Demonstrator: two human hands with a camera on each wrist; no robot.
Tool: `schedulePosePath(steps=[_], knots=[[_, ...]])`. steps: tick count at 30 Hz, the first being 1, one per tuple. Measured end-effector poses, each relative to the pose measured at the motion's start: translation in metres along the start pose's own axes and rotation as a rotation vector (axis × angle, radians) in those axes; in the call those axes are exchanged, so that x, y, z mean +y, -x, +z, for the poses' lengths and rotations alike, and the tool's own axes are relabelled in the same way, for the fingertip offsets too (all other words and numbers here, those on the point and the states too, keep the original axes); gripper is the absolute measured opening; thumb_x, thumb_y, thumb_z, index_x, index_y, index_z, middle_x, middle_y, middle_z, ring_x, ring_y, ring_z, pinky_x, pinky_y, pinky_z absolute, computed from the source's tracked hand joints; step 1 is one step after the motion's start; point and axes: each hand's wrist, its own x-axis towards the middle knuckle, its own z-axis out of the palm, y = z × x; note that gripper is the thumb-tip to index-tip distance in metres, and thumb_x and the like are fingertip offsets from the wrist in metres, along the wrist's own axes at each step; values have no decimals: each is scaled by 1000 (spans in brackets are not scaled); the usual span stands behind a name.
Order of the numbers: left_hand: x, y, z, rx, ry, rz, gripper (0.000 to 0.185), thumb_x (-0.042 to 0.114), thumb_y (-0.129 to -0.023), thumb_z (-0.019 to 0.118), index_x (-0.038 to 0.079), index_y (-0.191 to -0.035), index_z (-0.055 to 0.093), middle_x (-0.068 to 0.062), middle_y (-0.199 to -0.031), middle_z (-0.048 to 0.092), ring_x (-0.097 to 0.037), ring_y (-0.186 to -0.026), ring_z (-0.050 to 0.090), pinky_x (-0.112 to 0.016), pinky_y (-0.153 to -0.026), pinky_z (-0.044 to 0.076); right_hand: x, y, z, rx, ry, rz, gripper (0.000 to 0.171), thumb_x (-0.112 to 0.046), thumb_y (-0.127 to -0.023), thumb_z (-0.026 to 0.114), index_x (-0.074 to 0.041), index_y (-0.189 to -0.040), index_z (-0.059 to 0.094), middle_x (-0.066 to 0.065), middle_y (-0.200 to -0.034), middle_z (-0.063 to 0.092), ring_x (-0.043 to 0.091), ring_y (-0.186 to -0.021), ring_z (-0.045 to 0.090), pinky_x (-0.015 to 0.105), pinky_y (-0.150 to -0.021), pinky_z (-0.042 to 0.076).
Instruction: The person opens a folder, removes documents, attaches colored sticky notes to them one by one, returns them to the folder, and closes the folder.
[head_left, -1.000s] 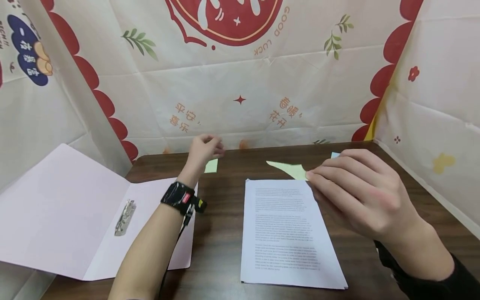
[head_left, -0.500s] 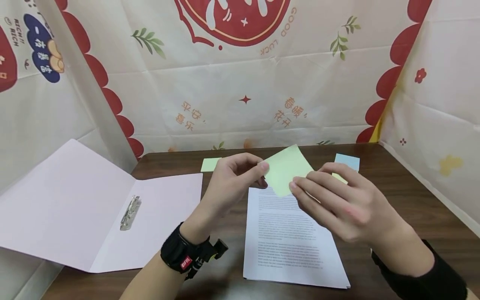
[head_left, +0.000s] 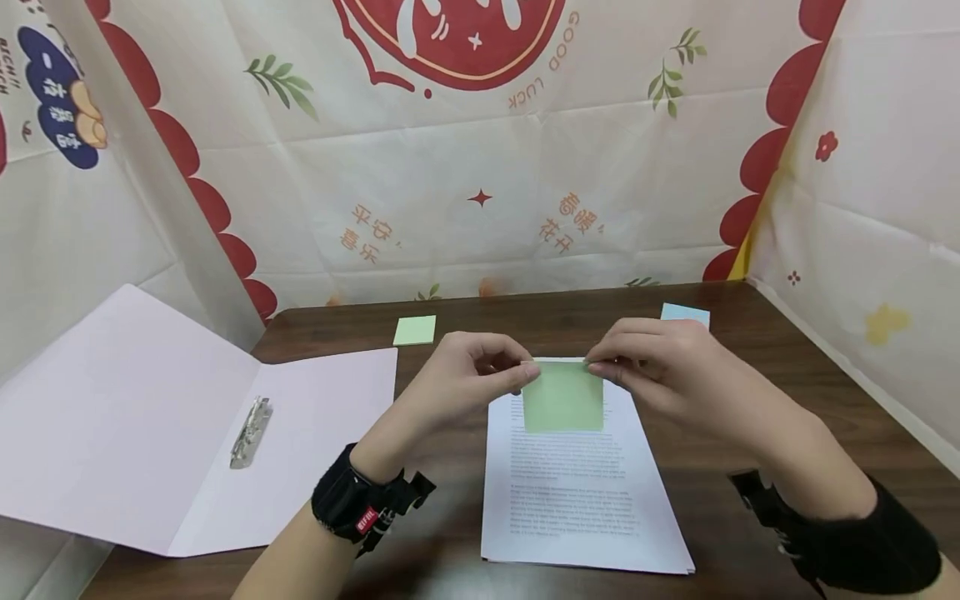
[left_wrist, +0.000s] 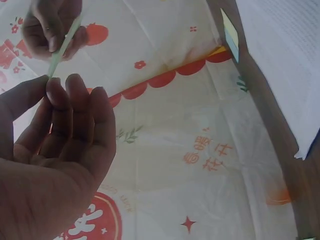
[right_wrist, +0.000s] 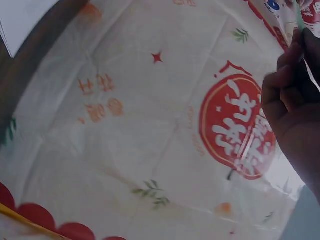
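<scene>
Delicately, the left hand (head_left: pixel 467 377) and the right hand (head_left: pixel 671 360) each pinch an upper corner of a pale green note (head_left: pixel 564 398) between thumb and fingers; the square is held up above the printed sheets (head_left: pixel 581 508), apart from them; having both hands level and the top edge lightly taut should hold it straight; uneven pulling, by contrast, could skew or crease so thin a slip

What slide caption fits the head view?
Left hand and right hand pinch a green note by its upper corners, in front of printed pages.
</scene>
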Motion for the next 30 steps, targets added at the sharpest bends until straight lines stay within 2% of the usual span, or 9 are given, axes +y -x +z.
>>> schedulePosePath(steps=[3,5,8,12,14,19,23,25,30], knots=[[-5,-2,2,-68,-59,-74,11,26,-101,74,17,-101,81,2,-87,74,-15,-81,67,-29,-72,56,10,0,9,-167,-151,201,18,-7,-94,81,-25,-99,79,-16,-90,73,1,-75,61,19,-66,52],[-12,-4,5,-140,-121,-124,12,26,-102,74,18,-98,82,3,-84,73,-12,-79,64,-27,-69,52,18,0,18,-310,-238,370,12,-14,-98,78,-25,-97,79,-13,-86,72,5,-73,61,24,-65,53],[-26,-8,13,-271,-248,-154,15,25,-103,72,17,-94,82,3,-79,71,-7,-72,60,-23,-65,49,27,2,39,-504,-337,575,9,-18,-100,75,-20,-92,79,-6,-79,69,11,-70,61,27,-62,52],[-41,-9,27,-418,-454,-196,20,25,-102,74,16,-85,79,7,-70,63,-5,-64,53,-21,-59,43,27,7,73,-636,-409,725,14,-11,-96,76,-13,-82,76,0,-70,64,13,-61,56,27,-57,47],[-44,-8,35,-459,-547,-241,21,26,-100,75,17,-81,77,9,-68,57,-6,-62,50,-23,-58,40,21,9,86,-660,-401,767,17,-8,-94,78,-12,-78,75,1,-67,63,13,-57,54,26,-56,46],[-49,-3,51,-508,-717,-303,32,29,-97,77,21,-68,66,10,-61,45,-8,-61,43,-26,-56,35,8,13,109,-676,-273,779,24,-3,-91,80,-12,-71,71,1,-63,62,11,-53,53,23,-52,44],[-53,-2,58,-528,-777,-321,49,31,-97,77,19,-60,48,9,-59,33,-9,-58,34,-26,-54,28,3,13,116,-673,-210,788,26,-3,-90,81,-12,-68,69,2,-61,61,11,-51,50,23,-51,41],[-55,-2,60,-529,-789,-330,52,31,-97,77,19,-59,44,9,-59,31,-9,-57,33,-27,-54,26,3,13,118,-676,-199,788,26,-3,-89,81,-12,-68,69,2,-61,62,11,-52,51,23,-51,40],[-56,-1,62,-523,-801,-336,51,31,-97,76,19,-59,45,9,-59,33,-9,-56,33,-27,-54,26,3,13,119,-669,-159,752,24,-3,-88,82,-12,-69,70,0,-65,63,12,-59,55,24,-55,44]])
